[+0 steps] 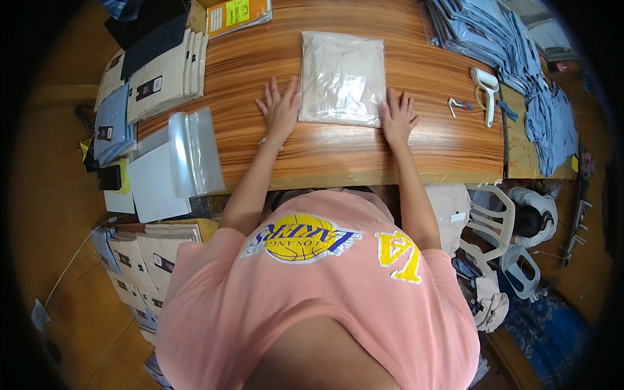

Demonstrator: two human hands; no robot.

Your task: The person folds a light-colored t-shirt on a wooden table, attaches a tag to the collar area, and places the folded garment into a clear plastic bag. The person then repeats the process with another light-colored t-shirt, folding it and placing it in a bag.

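A folded beige garment in a clear plastic bag point(342, 79) lies flat on the striped wooden table point(253, 49), straight in front of me. Beside its left edge rests my left hand point(281, 110), fingers spread on the tabletop, the thumb side close to the bag. My right hand point(397, 118) lies at the lower right corner of the bag, its fingers also stretched apart. Both palms face down and neither hand grips anything. Light glints off the plastic over the garment's middle.
Folded beige garments point(166, 84) and blue ones point(114, 123) sit left, near clear plastic bags point(195, 153). Blue shirts point(474, 39) pile up at the far right, near a lint roller point(485, 94). An iron point(520, 273), a white chair point(497, 221) and another person point(534, 218) are lower right.
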